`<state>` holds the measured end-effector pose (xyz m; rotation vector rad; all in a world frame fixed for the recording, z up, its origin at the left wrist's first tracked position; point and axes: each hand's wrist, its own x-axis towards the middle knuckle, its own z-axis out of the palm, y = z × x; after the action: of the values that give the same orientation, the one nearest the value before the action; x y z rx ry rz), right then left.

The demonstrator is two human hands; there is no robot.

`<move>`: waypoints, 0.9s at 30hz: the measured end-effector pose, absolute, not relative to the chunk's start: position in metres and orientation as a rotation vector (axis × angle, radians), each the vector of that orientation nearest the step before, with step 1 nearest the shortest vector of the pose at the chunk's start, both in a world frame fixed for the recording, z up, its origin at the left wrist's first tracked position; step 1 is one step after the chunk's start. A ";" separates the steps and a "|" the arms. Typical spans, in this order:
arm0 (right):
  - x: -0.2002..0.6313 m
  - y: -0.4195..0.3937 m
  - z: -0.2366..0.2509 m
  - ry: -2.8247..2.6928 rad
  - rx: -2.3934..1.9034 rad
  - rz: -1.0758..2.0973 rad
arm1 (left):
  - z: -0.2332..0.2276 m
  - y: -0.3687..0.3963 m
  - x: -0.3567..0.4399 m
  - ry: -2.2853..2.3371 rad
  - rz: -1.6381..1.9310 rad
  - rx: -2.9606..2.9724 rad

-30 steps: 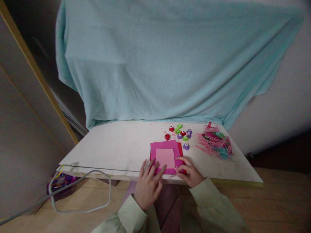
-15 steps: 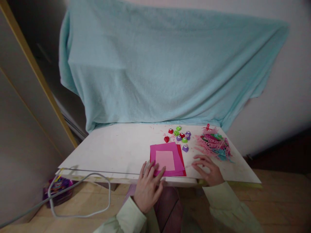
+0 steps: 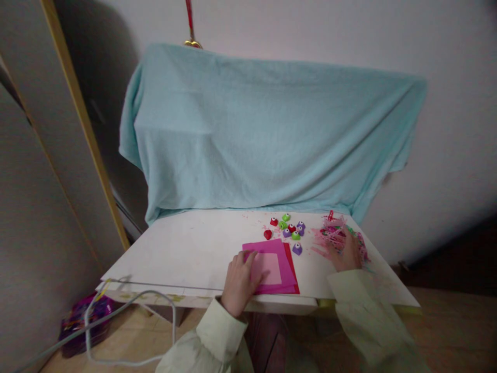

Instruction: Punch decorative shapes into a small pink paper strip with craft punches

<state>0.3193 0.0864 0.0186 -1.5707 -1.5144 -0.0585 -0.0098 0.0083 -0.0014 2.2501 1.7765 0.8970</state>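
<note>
My left hand (image 3: 239, 282) rests at the left side of a stack of square sheets, its fingers bent and its thumb apart from them. On top of the stack lies a small pale pink sheet (image 3: 269, 267). Beneath it is a larger magenta sheet (image 3: 272, 247), and a red sheet (image 3: 293, 269) shows along the right edge. My right hand (image 3: 347, 255) reaches into a tangled pile of lace and ribbon strips (image 3: 334, 235), pink, red, green and blue. Its fingers look spread and are slightly blurred; I see nothing clearly held in them.
Several small red, green and purple pieces with eye-like dots (image 3: 292, 228) lie beyond the sheets, among pink scraps. A light blue blanket (image 3: 252, 134) hangs behind the white tabletop (image 3: 174, 248). A grey cable (image 3: 155, 292) loops at the front left, near a purple package (image 3: 83, 324) on the floor.
My right hand has moved right and away from me, from beside the sheets into the ribbon pile. The left hand's fingers have bent from lying flat. The view has tilted up.
</note>
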 end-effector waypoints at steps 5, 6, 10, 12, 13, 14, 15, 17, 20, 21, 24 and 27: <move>0.270 0.089 -0.008 -1.862 -1.407 -0.041 | -0.019 0.045 -0.010 1.893 0.637 2.178; 0.264 0.090 -0.015 -1.913 -1.409 -0.024 | -0.020 0.049 -0.010 1.921 0.601 2.156; 0.256 0.098 -0.041 -1.973 -1.441 -0.017 | -0.018 0.053 -0.012 1.888 0.670 2.100; 0.257 0.101 -0.050 -1.974 -1.444 -0.035 | -0.016 0.052 -0.014 1.755 0.837 2.045; 0.258 0.102 -0.054 -1.973 -1.448 -0.035 | -0.015 0.051 -0.015 1.667 0.932 1.989; 0.258 0.103 -0.055 -1.971 -1.453 -0.027 | -0.013 0.050 -0.016 1.572 1.015 1.912; 0.258 0.102 -0.055 -1.966 -1.459 -0.011 | -0.011 0.050 -0.018 1.477 1.087 1.817; 0.258 0.100 -0.050 -1.933 -1.475 0.055 | -0.007 0.051 -0.020 1.297 1.201 1.600; 0.255 0.095 -0.030 -1.791 -1.475 0.267 | -0.001 0.053 -0.025 1.106 1.305 1.282; 0.253 0.094 -0.021 -1.721 -1.446 0.365 | -0.001 0.054 -0.026 1.075 1.329 1.199; 0.247 0.097 0.008 -1.502 -1.240 0.696 | -0.003 0.050 -0.028 1.061 1.373 1.097; 0.238 0.103 0.022 -1.374 -1.053 1.023 | -0.010 0.043 -0.026 1.076 1.373 1.106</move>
<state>0.2380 0.1034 0.0218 -1.0527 -1.3743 1.0226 -0.0260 0.0428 -0.0104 1.1058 1.0760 1.3729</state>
